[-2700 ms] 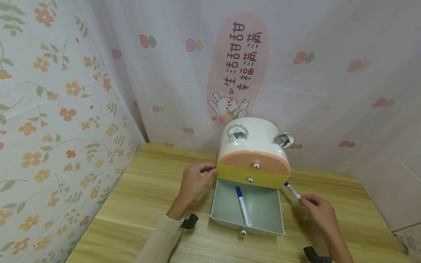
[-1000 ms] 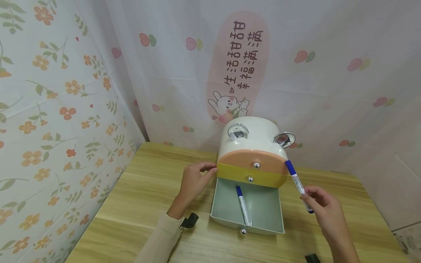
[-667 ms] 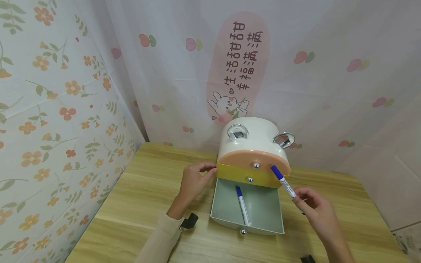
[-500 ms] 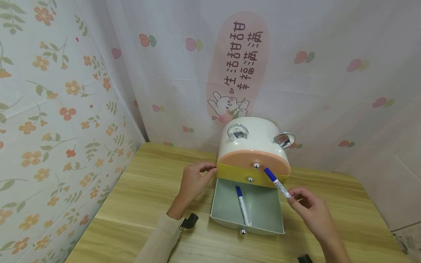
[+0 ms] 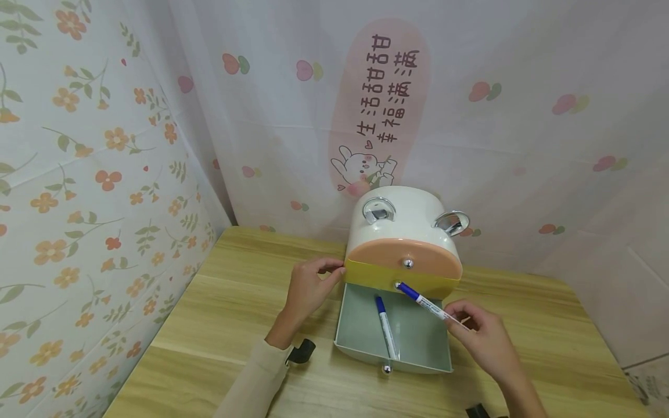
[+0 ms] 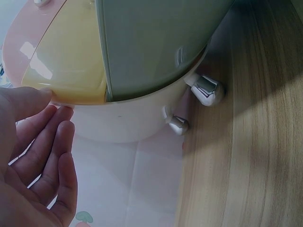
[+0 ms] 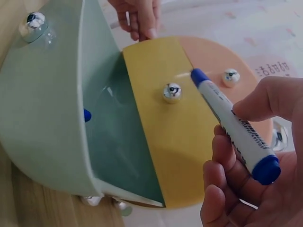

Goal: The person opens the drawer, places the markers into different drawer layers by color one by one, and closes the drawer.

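A white, rounded mini chest of drawers has an orange top drawer, a yellow middle drawer and a pulled-out grey-green bottom drawer. My left hand touches the chest's left edge beside the yellow drawer, thumb on the front and fingertips at the side. My right hand pinches a white marker with blue cap and end between thumb and fingers. That marker is tilted above the bottom drawer's right side, its cap toward the left. Another blue-capped marker lies inside this drawer.
The chest stands on a wood-grain table near its back edge. Behind it hangs a white printed curtain, and a floral cloth covers the left side. Chrome ear-shaped pieces stick up from the chest's top.
My right hand has lifted the marker from beside the chest, then moved left and lowered it over the bottom drawer. The left hand and the drawers stay in place.
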Motion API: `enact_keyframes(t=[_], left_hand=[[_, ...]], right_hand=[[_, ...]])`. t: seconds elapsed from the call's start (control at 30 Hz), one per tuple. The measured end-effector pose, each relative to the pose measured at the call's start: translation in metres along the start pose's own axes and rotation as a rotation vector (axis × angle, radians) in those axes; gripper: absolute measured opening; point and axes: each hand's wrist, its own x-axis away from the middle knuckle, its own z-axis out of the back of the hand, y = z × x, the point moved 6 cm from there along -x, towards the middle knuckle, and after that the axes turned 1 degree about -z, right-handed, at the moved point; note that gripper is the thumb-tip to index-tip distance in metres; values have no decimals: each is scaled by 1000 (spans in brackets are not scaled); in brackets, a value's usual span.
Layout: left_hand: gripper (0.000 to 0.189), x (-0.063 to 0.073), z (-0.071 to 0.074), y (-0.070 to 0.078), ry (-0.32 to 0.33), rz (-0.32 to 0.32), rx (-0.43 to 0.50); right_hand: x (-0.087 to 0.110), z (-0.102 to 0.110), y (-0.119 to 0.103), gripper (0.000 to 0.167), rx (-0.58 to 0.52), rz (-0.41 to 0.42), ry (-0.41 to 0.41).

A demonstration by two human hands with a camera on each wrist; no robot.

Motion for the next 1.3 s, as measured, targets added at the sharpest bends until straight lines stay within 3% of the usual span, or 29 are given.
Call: enact_keyframes(t=[0.43, 0.8, 1.3], left_hand=[[12, 0, 0, 1, -2, 13, -6], [12, 0, 0, 0, 0, 14, -15], [11, 0, -1, -3, -4, 24, -27]], right_hand=[[0, -9, 5, 8, 31, -41, -39], [-2, -7, 6, 12, 103, -21, 46], [-3, -6, 9, 14, 152, 15, 89]])
